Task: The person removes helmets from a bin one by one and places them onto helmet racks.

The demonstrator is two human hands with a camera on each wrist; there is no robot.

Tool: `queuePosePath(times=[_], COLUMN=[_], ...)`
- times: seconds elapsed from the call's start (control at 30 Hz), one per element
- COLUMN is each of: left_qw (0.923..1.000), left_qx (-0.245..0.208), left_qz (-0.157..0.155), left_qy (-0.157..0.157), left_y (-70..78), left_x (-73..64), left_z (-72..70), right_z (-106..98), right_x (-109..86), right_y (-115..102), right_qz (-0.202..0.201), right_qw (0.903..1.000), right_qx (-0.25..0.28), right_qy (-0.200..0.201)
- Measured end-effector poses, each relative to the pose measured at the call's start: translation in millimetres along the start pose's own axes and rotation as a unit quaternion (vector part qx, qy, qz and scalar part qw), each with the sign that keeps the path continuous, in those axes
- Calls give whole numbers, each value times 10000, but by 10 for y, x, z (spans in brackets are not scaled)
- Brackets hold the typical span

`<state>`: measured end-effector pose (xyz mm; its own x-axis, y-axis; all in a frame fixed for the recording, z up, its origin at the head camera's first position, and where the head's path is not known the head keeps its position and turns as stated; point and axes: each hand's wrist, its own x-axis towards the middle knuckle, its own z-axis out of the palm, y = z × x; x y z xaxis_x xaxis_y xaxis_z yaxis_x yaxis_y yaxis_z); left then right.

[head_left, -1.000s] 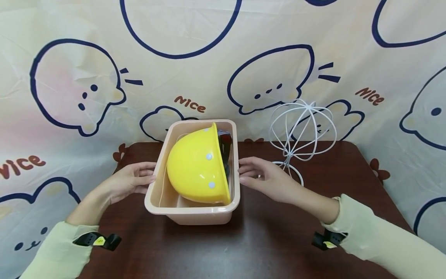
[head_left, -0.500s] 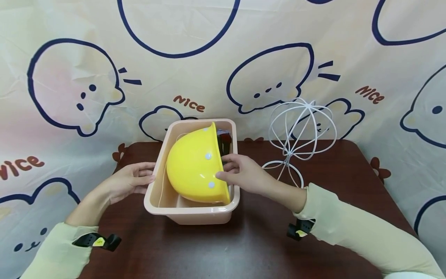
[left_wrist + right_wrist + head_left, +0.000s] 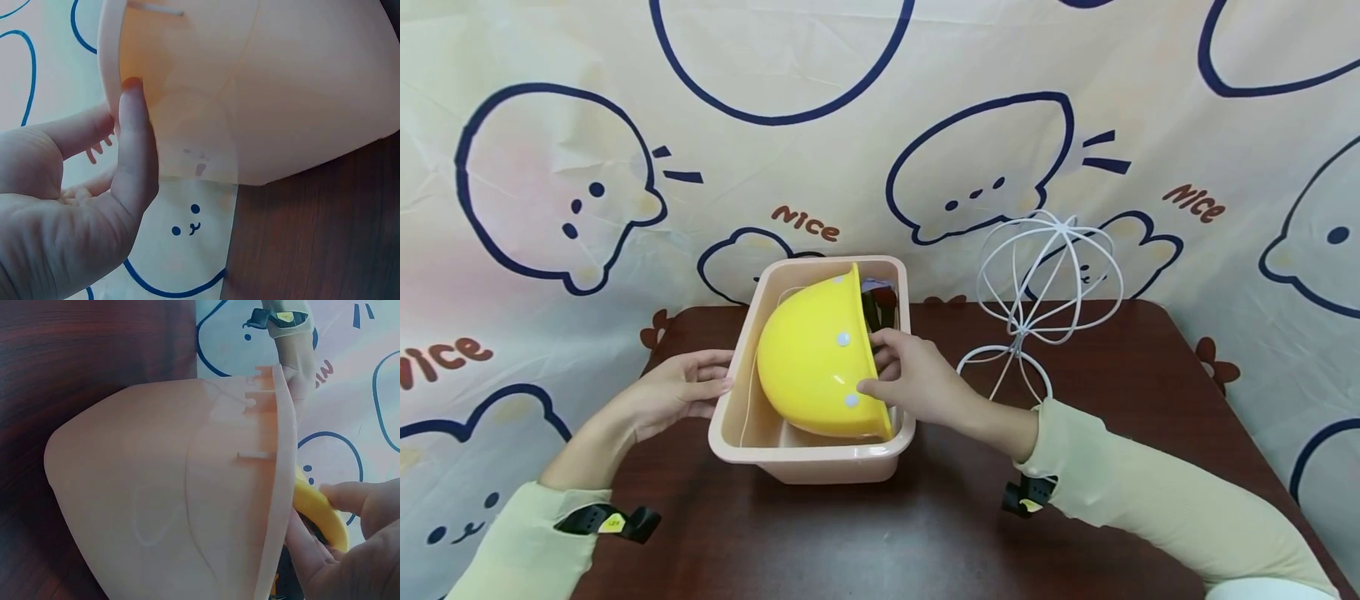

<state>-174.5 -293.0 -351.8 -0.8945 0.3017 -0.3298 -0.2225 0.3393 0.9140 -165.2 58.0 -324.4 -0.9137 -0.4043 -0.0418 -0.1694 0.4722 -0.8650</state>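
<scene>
Dark brown tabletop (image 3: 880, 533) lies beneath a beige bin (image 3: 831, 454), and inside that the yellow helmet (image 3: 808, 354) is tipped onto its side. The right hand (image 3: 928, 383) pinches the helmet's edge; the left hand (image 3: 679, 385) rests extended fingers against the bin's outside. Pulling at an angle could wedge it and drag the lightly steadied bin.

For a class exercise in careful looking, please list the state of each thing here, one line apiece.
Tub: upright on the table, uncovered.
Helmet: on its side in the tub.
Dark items: inside the tub, partly hidden.
Wire stand: upright.
Cloth: hung behind.
Wristbands: worn.
Left hand: holds the tub's rim.
Right hand: pinches the helmet's edge.
</scene>
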Motion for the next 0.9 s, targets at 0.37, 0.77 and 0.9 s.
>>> queuePosePath(times=[0.37,0.77,0.9], left_qw=[9999,9999,9999], left_qx=[55,52,16], left_qz=[98,135,122], left_qy=[69,73,44], left_y=[-4,-24,-26], left_x=[-24,-32,-27], left_z=[18,17,9], right_z=[11,-137,-205], right_x=[30,49,28], right_y=[-5,-48,-74], right_qz=[-220,358,386], right_qw=[9983,9856,9742], right_qx=[327,1437,1968], right_qy=[436,818,1036])
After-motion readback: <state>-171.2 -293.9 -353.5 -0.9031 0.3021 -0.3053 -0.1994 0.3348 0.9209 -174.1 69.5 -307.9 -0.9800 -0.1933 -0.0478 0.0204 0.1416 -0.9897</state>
